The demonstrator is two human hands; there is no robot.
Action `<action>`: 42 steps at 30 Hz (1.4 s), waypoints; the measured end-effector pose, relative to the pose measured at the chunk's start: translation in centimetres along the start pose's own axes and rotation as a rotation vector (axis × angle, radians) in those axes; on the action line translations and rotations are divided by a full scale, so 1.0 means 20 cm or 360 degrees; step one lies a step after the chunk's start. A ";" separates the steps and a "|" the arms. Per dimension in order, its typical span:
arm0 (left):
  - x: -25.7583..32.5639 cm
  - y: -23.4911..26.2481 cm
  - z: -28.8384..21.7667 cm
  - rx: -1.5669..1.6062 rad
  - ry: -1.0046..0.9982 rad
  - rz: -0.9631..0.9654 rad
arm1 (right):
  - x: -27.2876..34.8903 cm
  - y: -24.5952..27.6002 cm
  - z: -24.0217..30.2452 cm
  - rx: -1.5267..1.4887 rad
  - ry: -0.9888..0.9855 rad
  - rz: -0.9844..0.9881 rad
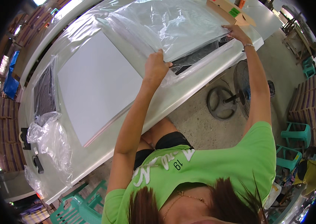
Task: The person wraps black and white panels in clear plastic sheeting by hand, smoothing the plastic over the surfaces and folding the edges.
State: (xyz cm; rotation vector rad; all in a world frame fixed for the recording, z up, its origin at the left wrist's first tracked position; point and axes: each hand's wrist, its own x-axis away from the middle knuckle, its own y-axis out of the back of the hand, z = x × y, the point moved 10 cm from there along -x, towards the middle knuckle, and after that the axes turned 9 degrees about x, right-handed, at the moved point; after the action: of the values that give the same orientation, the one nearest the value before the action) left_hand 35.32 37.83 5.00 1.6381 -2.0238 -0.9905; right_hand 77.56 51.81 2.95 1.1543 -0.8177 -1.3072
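The clear plastic bag (173, 26) is lying at the far end of the long table (187, 80), partly over a dark flat item (199, 54) by the table's edge. The left hand (156, 67) is gripping the bag's near edge, fingers curled shut over the plastic. The right hand (237, 33) is pinching the same edge farther along, near a cardboard box (227, 10). A white board (98, 82) is lying beside the bag. More crumpled plastic (51, 140) is resting well apart.

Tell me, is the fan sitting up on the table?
No, the fan stands on the floor beside the table, below its edge.
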 end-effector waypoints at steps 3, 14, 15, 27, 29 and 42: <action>-0.01 0.01 -0.02 -0.0076 -0.0036 0.0030 | -0.03 0.00 0.03 0.0218 -0.0019 0.0070; 0.18 0.09 0.07 0.0098 -0.0161 -0.0112 | 0.01 -0.03 0.59 0.1425 -0.0237 -0.0262; 0.23 0.09 0.01 0.0170 -0.0182 -0.0030 | 0.07 0.03 0.56 0.1301 -0.0162 -0.0435; 1.55 1.15 0.21 0.0548 0.0255 -0.0107 | 0.29 -0.02 2.43 0.0102 0.1029 -0.0562; 1.77 1.30 0.31 0.0663 0.0417 -0.0245 | 0.32 -0.15 2.76 -0.0204 0.1258 -0.0287; 2.48 1.61 0.60 0.0408 0.0752 -0.1256 | 0.08 -1.19 4.52 -0.0411 0.0670 0.0198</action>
State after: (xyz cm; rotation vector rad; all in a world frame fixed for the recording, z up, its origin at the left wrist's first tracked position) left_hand -8.42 -3.00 11.91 2.5984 -1.2255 -0.4635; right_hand -14.77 36.95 4.85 1.0996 -0.3921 -0.9855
